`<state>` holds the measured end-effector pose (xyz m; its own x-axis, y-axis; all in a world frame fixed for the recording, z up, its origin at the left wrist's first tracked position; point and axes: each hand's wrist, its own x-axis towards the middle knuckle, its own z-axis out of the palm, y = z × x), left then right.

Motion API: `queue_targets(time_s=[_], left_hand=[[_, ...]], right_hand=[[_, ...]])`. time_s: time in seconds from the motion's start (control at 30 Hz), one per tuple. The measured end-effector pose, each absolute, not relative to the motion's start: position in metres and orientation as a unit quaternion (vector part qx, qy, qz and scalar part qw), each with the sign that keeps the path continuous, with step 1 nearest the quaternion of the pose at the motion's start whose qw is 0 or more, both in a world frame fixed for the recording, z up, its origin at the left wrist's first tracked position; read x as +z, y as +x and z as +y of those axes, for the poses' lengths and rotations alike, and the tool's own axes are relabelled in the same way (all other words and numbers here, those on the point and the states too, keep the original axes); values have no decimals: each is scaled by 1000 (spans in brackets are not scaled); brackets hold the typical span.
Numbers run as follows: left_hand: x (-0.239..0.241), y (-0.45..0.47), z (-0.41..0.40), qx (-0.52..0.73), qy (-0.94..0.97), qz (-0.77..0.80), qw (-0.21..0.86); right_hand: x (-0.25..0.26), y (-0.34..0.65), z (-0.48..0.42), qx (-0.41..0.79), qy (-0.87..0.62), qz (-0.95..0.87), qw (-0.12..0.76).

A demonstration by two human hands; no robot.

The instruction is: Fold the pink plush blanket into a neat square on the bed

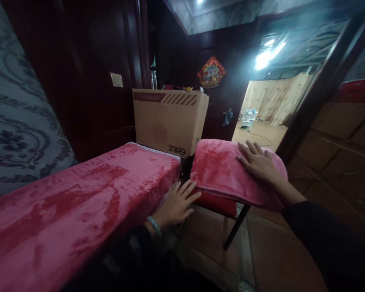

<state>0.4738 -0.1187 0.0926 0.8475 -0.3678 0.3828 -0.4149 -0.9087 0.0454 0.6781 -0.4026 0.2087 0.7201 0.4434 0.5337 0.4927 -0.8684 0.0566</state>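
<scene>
A folded pink plush blanket (222,170) lies on a red-seated stool (219,202) with black legs. My right hand (257,162) rests flat on top of the blanket near its right side, fingers spread. My left hand (176,205) is open, fingers stretched toward the blanket's lower left edge and the stool seat, just touching it. A bangle shows on my left wrist. To the left stretches a long surface covered in the same pink plush fabric (79,202).
A cardboard box (170,121) stands behind the covered surface and the stool. Dark wooden panels and a door with a red paper decoration (211,72) are behind it. An open doorway on the right leads to a lit room with a fan (249,115). The floor is brown tile.
</scene>
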Motion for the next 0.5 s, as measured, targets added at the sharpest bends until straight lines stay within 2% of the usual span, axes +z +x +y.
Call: queue_targets(time_s=[0.1,0.17,0.27,0.33,0.4,0.5], left_hand=[[46,417,-106,130,972,-165,103],[19,376,-100,105,977,-118,143],[-10,312,-91,111,971,-21,209],[-19,270,-85,136,961,57,234],[-22,228,-78,174,948,135,228],[-17,165,-65,245,923,248,163]], right_hand=[[186,637,-379,-273,-902,-333,27],[158,610,-360,-273,-878,-391,48],[95,574,-325,-263,-817,-495,137],[44,551,-294,-215,-782,-550,200],[-4,524,-257,-152,-762,-570,269],[-51,477,-199,-42,-723,-587,362]])
